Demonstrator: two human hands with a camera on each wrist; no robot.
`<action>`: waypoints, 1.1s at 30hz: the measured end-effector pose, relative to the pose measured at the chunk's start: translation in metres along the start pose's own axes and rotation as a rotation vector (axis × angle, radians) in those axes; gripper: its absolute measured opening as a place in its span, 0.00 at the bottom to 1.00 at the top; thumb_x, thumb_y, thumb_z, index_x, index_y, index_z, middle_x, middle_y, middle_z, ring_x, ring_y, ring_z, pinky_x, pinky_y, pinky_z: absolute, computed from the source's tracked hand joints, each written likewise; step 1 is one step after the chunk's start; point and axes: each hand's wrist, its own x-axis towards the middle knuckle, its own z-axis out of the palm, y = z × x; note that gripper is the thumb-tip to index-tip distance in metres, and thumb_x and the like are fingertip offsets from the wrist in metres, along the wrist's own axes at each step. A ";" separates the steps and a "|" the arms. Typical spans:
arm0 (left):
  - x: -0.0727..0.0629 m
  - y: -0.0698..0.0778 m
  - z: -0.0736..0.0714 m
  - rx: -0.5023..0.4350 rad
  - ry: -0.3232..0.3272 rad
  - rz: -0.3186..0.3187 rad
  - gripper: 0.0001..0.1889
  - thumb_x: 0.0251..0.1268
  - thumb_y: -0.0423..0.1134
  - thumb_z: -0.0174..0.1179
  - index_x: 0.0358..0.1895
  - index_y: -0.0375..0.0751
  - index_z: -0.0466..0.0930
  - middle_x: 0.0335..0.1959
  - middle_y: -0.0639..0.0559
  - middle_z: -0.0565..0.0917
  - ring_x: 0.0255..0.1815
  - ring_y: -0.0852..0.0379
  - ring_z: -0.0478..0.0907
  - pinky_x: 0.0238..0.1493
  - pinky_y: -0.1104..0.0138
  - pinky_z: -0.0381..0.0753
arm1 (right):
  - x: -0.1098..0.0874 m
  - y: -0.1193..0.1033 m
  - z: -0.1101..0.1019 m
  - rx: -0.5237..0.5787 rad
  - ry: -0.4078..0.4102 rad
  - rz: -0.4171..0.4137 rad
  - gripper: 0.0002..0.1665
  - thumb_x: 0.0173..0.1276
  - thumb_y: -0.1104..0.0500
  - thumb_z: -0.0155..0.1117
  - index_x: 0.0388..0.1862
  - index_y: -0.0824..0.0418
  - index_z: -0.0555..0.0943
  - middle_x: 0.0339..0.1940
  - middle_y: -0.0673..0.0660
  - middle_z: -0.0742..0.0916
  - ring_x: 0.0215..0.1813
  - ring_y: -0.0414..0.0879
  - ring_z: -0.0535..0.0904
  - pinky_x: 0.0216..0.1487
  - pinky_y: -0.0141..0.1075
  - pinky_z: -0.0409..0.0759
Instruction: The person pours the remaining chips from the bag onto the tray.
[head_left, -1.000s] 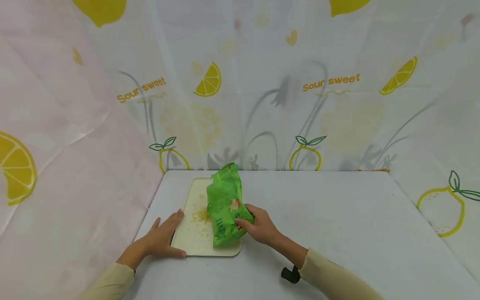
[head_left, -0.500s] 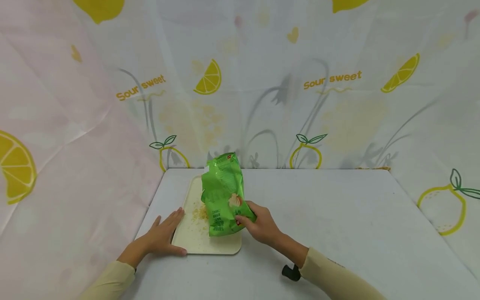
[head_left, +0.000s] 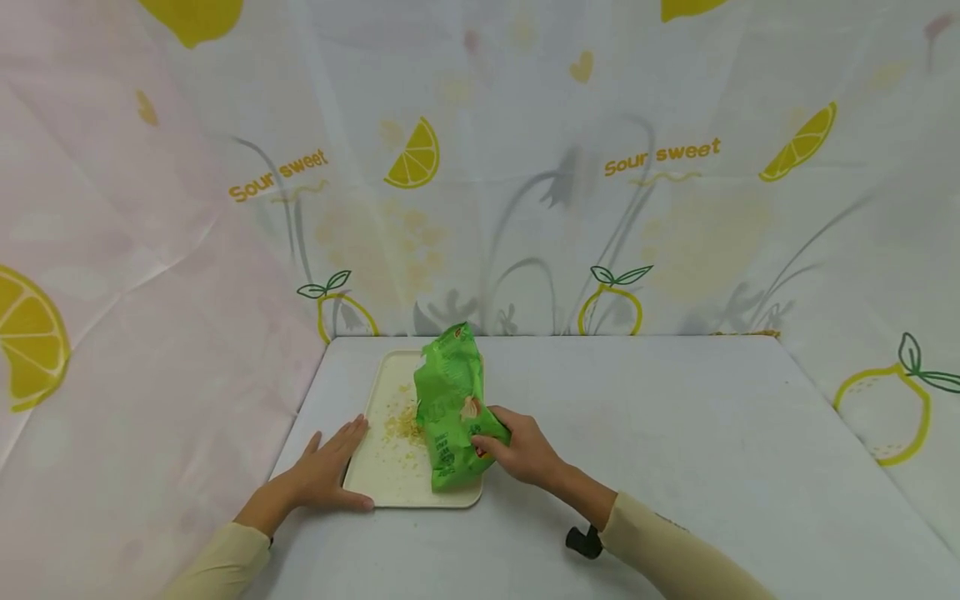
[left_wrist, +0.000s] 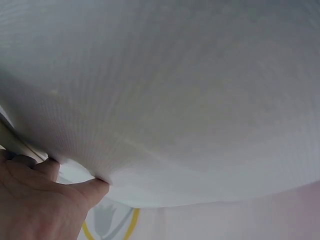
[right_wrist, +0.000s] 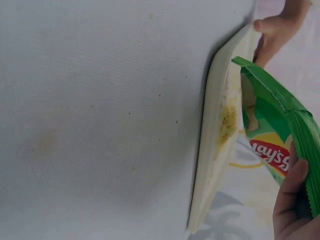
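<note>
A green Lay's chip bag is held tilted over the right part of a cream tray. My right hand grips the bag by its lower right side, thumb on top; the red and yellow logo shows by the thumb in the right wrist view. Yellow chip crumbs lie heaped and scattered on the tray, left of the bag. At the tray's left edge rests my left hand, fingers stretched along the side and thumb at the near corner. The tray's right part is hidden under the bag.
The tray lies on a table with a white cloth. Small crumbs and dark specks dot the cloth near the tray. A lemon-printed curtain hangs behind and along both sides. A black object shows by the right sleeve.
The bag rose and swung left half a second ago, and has since come back down and right. More crumbs show on the tray. My left hand has stayed put.
</note>
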 end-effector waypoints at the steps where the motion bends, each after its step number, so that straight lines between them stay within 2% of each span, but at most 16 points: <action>1: 0.000 0.000 0.000 0.006 -0.006 -0.004 0.70 0.38 0.75 0.69 0.78 0.31 0.47 0.80 0.35 0.51 0.79 0.33 0.51 0.67 0.27 0.42 | 0.000 0.001 -0.001 -0.003 -0.006 0.003 0.21 0.69 0.56 0.66 0.58 0.63 0.79 0.38 0.54 0.88 0.33 0.34 0.79 0.34 0.29 0.80; 5: 0.002 0.000 0.002 0.018 -0.014 -0.015 0.71 0.38 0.76 0.68 0.78 0.31 0.46 0.80 0.35 0.50 0.79 0.33 0.50 0.68 0.27 0.42 | 0.002 0.002 -0.004 -0.019 -0.004 -0.011 0.21 0.69 0.57 0.66 0.58 0.63 0.79 0.38 0.54 0.88 0.33 0.33 0.79 0.33 0.29 0.80; 10: 0.002 -0.001 0.002 0.007 -0.004 -0.016 0.71 0.37 0.76 0.69 0.78 0.32 0.47 0.80 0.36 0.50 0.79 0.34 0.50 0.68 0.27 0.42 | 0.004 -0.004 -0.007 0.001 0.079 -0.039 0.19 0.69 0.58 0.66 0.56 0.64 0.79 0.30 0.54 0.84 0.26 0.34 0.72 0.26 0.29 0.73; 12: 0.002 -0.002 0.003 -0.005 0.006 -0.006 0.71 0.37 0.75 0.69 0.78 0.32 0.47 0.80 0.35 0.51 0.78 0.33 0.51 0.68 0.27 0.42 | 0.004 -0.003 -0.007 0.004 0.072 -0.030 0.20 0.69 0.57 0.66 0.57 0.65 0.78 0.30 0.54 0.84 0.26 0.34 0.71 0.26 0.29 0.73; 16: 0.002 -0.003 0.005 -0.020 0.018 0.015 0.70 0.37 0.74 0.70 0.78 0.32 0.47 0.79 0.34 0.51 0.78 0.31 0.51 0.67 0.27 0.42 | 0.003 0.007 -0.004 -0.021 0.002 -0.005 0.21 0.71 0.55 0.65 0.58 0.65 0.78 0.33 0.53 0.86 0.29 0.33 0.76 0.29 0.30 0.77; 24: 0.001 -0.001 0.002 -0.001 -0.015 -0.012 0.71 0.39 0.75 0.68 0.78 0.32 0.45 0.80 0.35 0.49 0.79 0.33 0.49 0.69 0.28 0.40 | 0.000 0.009 -0.004 -0.023 -0.028 -0.001 0.21 0.71 0.55 0.65 0.58 0.64 0.78 0.34 0.53 0.87 0.29 0.33 0.76 0.31 0.29 0.78; 26: 0.002 -0.002 0.003 -0.002 -0.014 -0.010 0.71 0.38 0.75 0.68 0.78 0.32 0.45 0.80 0.35 0.49 0.79 0.33 0.49 0.68 0.27 0.41 | 0.000 0.008 -0.004 -0.021 -0.017 -0.010 0.20 0.70 0.55 0.65 0.57 0.64 0.78 0.33 0.53 0.86 0.29 0.32 0.76 0.30 0.29 0.77; 31: 0.002 -0.002 0.004 -0.015 0.002 0.003 0.70 0.37 0.75 0.69 0.78 0.33 0.46 0.79 0.34 0.51 0.78 0.32 0.50 0.67 0.27 0.41 | 0.002 0.005 -0.005 0.007 0.083 -0.061 0.21 0.70 0.56 0.66 0.58 0.63 0.78 0.29 0.53 0.84 0.25 0.35 0.72 0.25 0.30 0.74; 33: 0.001 -0.002 0.004 -0.017 0.007 0.002 0.70 0.37 0.75 0.69 0.78 0.33 0.46 0.79 0.34 0.51 0.78 0.32 0.51 0.67 0.27 0.41 | 0.003 0.006 -0.005 0.009 0.087 -0.061 0.21 0.70 0.55 0.65 0.58 0.63 0.78 0.29 0.53 0.84 0.25 0.35 0.72 0.25 0.30 0.74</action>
